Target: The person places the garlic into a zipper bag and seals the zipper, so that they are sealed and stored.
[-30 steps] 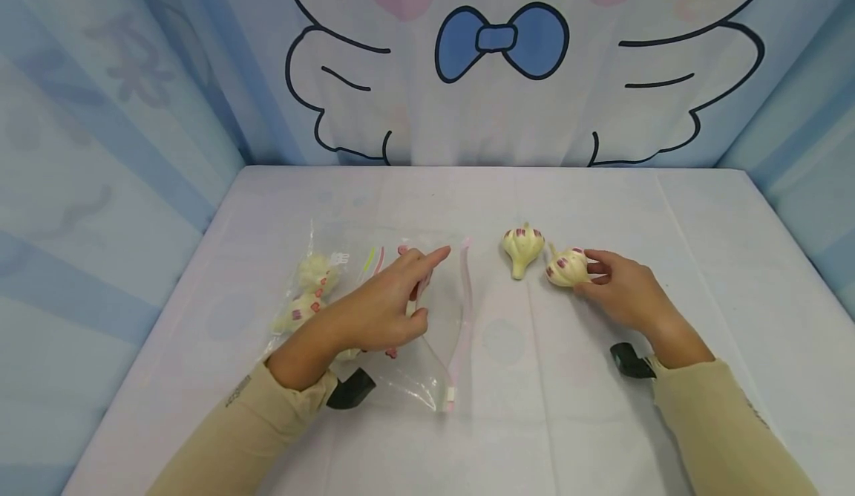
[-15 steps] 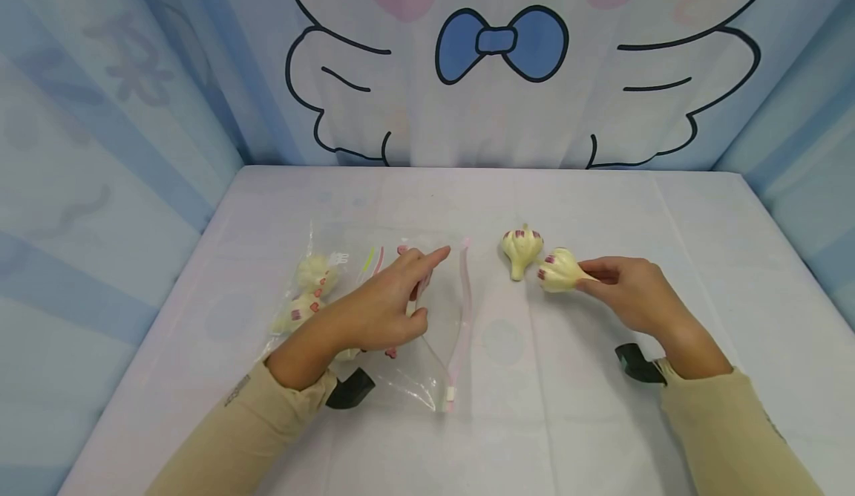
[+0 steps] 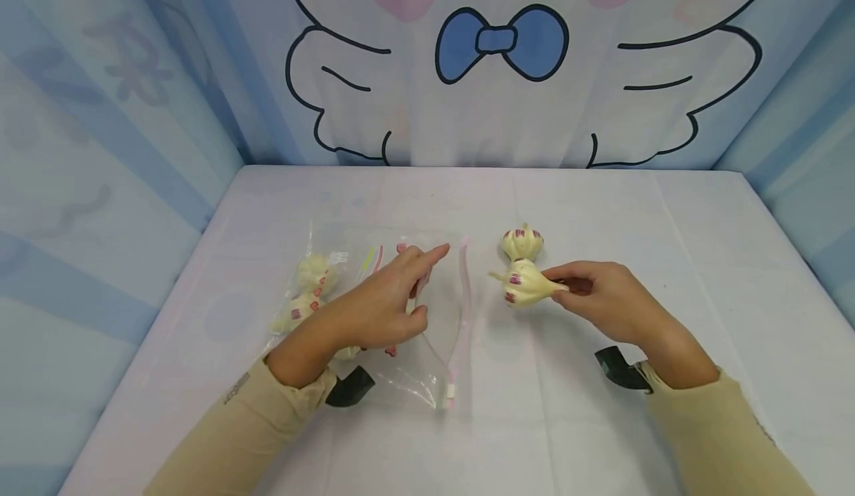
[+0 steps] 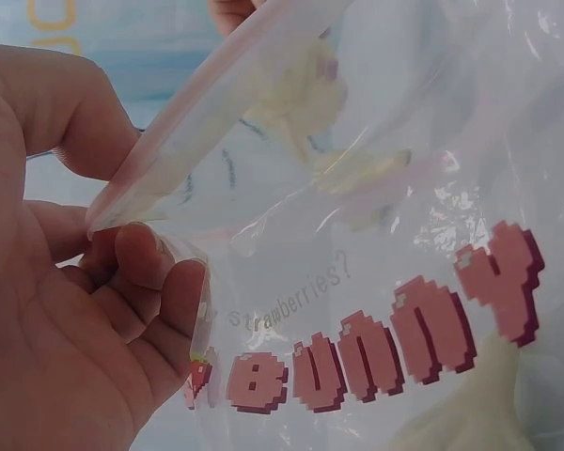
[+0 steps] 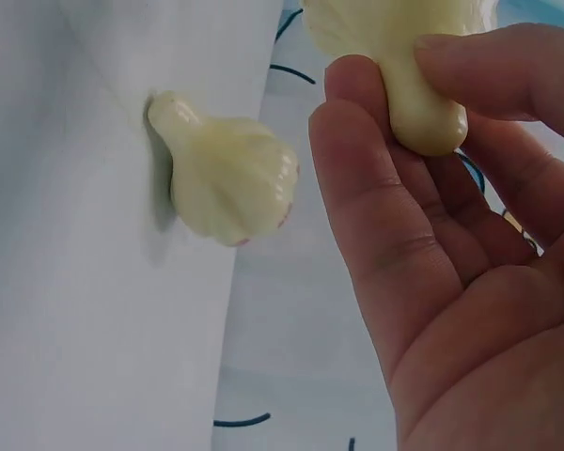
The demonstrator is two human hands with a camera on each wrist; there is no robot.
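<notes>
To the left of the clear zip bag [image 3: 414, 384], the counter [image 3: 200, 318] is bordered by a blue-and-white curtain [image 3: 100, 184]. Inside the bag, at its left end, a garlic bulb with purple marks [image 3: 302, 310] is seen, and a second bagged bulb [image 3: 314, 272] is placed just behind it; another pale shape in the bag is mostly hidden by the wrist. Over the middle of the bag, the left hand [image 3: 377, 314] is stretched, and its grip is clamped on the bag's rim, which is shown pinched among bent fingers in the left wrist view, beside red "BUNNY" lettering [image 4: 385, 348]. The bag's right side is edged by a pink zip strip [image 3: 462, 318]. Just right of the bag, a loose bulb [image 3: 522, 243] is laid on its side on the counter. Slightly nearer, also right of the bag, a held bulb [image 3: 524, 288] is raised off the counter, its neck being pinched by thumb and fingertips; the grip of the right hand [image 3: 604, 295], farther right of the bag, is thus clamped on it. The two bulbs are shown apart in the right wrist view.
</notes>
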